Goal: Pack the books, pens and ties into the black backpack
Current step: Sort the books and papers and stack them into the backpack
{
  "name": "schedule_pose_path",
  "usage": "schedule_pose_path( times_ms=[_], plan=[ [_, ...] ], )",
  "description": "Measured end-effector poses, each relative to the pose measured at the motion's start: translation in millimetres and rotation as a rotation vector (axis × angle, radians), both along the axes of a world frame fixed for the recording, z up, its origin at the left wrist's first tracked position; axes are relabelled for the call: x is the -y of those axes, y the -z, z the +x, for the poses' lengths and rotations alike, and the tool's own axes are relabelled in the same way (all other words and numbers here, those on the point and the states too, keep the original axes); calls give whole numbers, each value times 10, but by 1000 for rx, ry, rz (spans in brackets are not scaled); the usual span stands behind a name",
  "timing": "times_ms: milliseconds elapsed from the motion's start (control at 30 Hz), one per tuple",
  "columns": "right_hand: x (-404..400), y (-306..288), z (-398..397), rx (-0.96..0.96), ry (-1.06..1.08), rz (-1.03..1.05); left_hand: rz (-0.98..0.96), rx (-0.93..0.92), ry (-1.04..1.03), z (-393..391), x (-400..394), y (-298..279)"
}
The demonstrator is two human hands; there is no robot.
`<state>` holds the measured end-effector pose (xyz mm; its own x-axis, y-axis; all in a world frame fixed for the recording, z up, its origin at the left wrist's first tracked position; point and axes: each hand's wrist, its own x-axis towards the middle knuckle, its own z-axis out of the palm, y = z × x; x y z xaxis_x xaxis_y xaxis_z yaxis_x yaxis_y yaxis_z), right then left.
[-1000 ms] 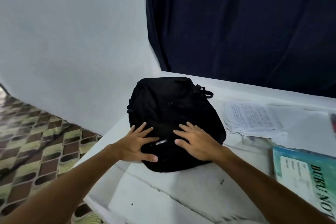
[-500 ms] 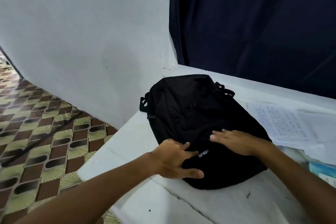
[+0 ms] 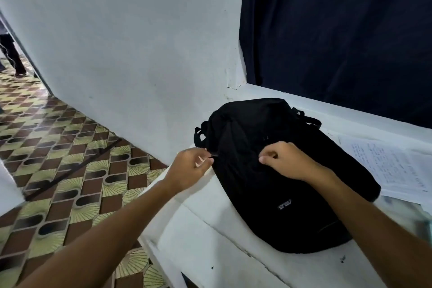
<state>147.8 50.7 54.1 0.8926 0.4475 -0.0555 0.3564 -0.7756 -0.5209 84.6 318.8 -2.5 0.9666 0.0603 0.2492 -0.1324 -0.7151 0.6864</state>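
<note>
Head view: black backpack [image 3: 275, 170] lies flat on the white table [image 3: 233, 252], small silver logo – unreadable – near its lower end. Left hand [image 3: 189, 168] pinches its left edge; right hand [image 3: 287, 161] grips fabric on top. Handwritten papers [image 3: 392, 166] right of the backpack – script illegible

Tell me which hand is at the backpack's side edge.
The left hand: it pinches something small at the black backpack's left edge. The right hand grips fabric on the top face, farther in from the edge.
</note>
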Motion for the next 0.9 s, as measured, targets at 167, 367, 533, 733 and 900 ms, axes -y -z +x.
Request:
schedule_pose_path(
  times_ms=[167, 367, 533, 733, 900],
  plan=[
    [-654, 30, 62, 60, -208, 86, 21, -124, -99, 265, -152, 68],
    [-990, 190, 203, 149, -231, -56, 60, -164, -108, 492, -82, 241],
    [-905, 319, 349, 149, -240, -226, 0, -97, -150, 518, -73, 309],
    [-849, 378, 473, 141, -137, -119, -99, -41, -90, 498, -116, 304],
    [-1061, 297, 441, -1, -215, 123, -294, -73, -101, 435, -106, 285]
  ],
)
